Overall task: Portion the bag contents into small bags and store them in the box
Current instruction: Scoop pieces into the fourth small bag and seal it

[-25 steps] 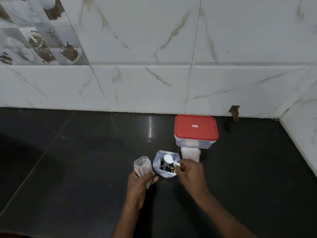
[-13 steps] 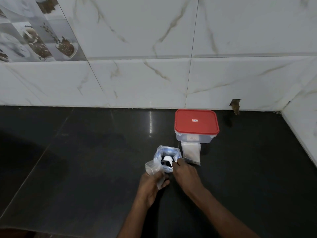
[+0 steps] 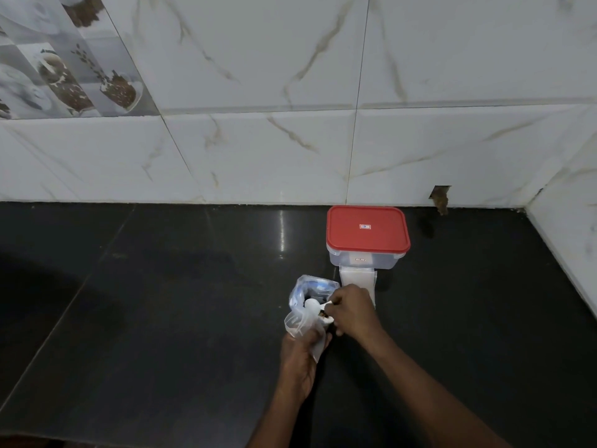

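I look down on a dark, glossy table (image 3: 155, 318) backed by a white marble-tiled wall. The left grip (image 3: 298, 362), a bare hand, is curled round the lower part of a small clear bag (image 3: 300, 322). It holds the bag's mouth up and open right against the bigger bag (image 3: 310, 287), so that, I judge, little can spill on the short trip across. The right grip (image 3: 352, 310) pinches the handle of a white spoon (image 3: 314, 304), whose bowl sits over the bigger bag's open mouth, close beside the small one. Dark bits show just below it, but I cannot tell whether the spoon is loaded. Behind, near the wall, stands the clear box (image 3: 366, 261) with its red lid (image 3: 366, 229) on, so it must be opened before any portion goes in. A flat stack of spare small bags (image 3: 355, 281) lies just in front of it, handy to the right grip.
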`<state>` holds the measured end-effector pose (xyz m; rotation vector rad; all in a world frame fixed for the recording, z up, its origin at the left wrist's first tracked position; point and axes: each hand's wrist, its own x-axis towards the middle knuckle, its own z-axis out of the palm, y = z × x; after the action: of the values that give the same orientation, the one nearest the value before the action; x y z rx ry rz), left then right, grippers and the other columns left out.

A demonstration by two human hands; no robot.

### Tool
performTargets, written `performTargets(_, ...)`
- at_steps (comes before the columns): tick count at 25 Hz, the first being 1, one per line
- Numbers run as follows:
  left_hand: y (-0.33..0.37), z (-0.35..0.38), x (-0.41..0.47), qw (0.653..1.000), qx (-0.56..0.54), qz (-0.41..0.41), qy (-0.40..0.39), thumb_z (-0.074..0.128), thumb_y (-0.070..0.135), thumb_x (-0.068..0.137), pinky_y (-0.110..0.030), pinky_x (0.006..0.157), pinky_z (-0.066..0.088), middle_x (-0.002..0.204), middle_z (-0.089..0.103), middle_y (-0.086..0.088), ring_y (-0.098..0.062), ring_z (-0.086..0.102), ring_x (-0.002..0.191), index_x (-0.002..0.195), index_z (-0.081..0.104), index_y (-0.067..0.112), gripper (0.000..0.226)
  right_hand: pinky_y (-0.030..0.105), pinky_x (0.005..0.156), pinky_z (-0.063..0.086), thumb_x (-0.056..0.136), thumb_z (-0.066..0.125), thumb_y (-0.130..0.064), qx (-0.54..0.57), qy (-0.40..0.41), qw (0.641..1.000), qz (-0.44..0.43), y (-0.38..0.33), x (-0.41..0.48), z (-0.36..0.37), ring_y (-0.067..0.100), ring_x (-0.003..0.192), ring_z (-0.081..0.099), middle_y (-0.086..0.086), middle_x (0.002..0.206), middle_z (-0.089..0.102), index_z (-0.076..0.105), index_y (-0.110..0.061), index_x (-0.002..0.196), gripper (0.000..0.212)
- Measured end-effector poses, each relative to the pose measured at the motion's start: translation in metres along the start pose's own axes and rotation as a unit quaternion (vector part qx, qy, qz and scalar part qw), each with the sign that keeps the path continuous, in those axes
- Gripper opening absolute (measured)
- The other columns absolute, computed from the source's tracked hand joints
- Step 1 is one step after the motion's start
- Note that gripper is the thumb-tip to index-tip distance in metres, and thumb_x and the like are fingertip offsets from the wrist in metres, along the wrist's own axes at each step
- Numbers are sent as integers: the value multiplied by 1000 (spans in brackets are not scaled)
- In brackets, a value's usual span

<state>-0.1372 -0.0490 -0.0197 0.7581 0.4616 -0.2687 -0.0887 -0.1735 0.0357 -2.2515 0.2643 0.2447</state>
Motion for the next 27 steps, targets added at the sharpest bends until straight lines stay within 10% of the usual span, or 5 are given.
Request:
performTargets(8, 13, -6, -1, 996, 65, -49, -23, 53, -19, 85, -41, 87, 55, 114, 69, -27, -32, 65, 101, 122, 65, -2, 43, 24, 38, 44, 76, 63, 11, 366, 48, 910, 190, 13, 0, -1, 16, 37, 44, 13, 51, 51, 63, 10, 70, 6)
performTargets(19, 29, -13, -6, 997, 79, 8, 7, 55, -16, 85, -46, 91, 59, 116, 67, -35, -45, 67, 107, 121, 64, -9, 38, 36, 58, 52, 82, 58, -15, -106, 49, 989, -93, 8, -18, 30, 21, 60, 63, 10, 69, 67, 63, -4, 69, 18)
performTargets(27, 32, -5, -9, 993, 116, 27, 13, 55, -18, 86, -35, 72, 61, 105, 72, -30, -31, 72, 89, 111, 70, -4, 32, 33, 47, 52, 78, 64, 6, 343, 106, 914, 187, 8, -6, 7, 19, 33, 50, 11, 46, 55, 67, 10, 69, 10)
